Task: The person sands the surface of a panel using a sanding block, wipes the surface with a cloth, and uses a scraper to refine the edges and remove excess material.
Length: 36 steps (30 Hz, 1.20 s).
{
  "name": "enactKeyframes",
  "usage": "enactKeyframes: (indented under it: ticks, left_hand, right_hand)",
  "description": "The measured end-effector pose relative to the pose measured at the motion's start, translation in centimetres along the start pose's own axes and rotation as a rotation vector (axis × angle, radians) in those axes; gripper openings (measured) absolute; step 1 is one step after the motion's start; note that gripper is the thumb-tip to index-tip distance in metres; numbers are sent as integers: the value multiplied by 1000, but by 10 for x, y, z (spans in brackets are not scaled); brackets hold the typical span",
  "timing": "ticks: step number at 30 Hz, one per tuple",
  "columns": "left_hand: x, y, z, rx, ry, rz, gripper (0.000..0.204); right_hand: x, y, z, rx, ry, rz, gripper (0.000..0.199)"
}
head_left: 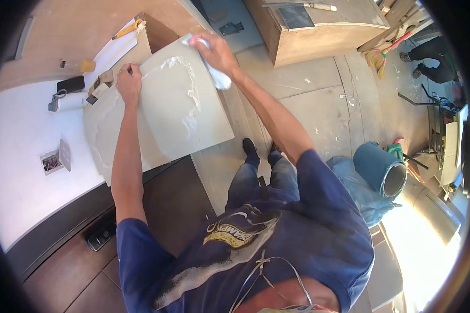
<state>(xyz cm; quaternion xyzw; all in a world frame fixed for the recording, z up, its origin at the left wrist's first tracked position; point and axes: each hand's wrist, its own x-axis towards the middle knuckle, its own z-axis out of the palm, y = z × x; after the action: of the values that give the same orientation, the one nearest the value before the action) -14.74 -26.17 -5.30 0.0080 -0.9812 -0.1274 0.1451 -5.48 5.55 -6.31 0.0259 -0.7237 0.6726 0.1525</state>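
Observation:
A large pale grey board (162,120) lies in front of me, with uneven whitish smears forming a loop on its face. My left hand (129,83) is at its far edge, fingers curled over the rim. My right hand (214,52) is closed on a white cloth (218,78) at the far right corner of the board. Part of the cloth hangs down along the right edge, and the rest is hidden under my fingers.
Left of the board are a white bottle (70,101), a dark phone-like object (70,84) and an open wall box (52,163). Beyond stand a wooden cabinet (318,44) and a broom (376,60). A blue drum (378,169) is at right; another person's legs (431,57) show far right.

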Motion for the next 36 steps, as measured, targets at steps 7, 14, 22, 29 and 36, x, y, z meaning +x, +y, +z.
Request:
enactKeyframes:
  ticks: [7,14,22,29,36]
  left_hand:
    - [-15,-3,-11,21,5,-3,37]
    - [2,28,-4,35,-26,63,38]
    - [-9,2,-15,34,-47,8,41]
    - [-9,-4,-10,8,-34,20,44]
    - [7,52,9,-36,-89,108,47]
  right_hand:
    - [-21,13,25,81,107,4,32]
    - [28,23,3,-83,124,-158,28]
    - [-160,-40,-26,-251,-129,-109,20]
    - [-148,-47,-23,-339,-160,-80,16]
    - [11,3,-71,-533,-398,14,56]
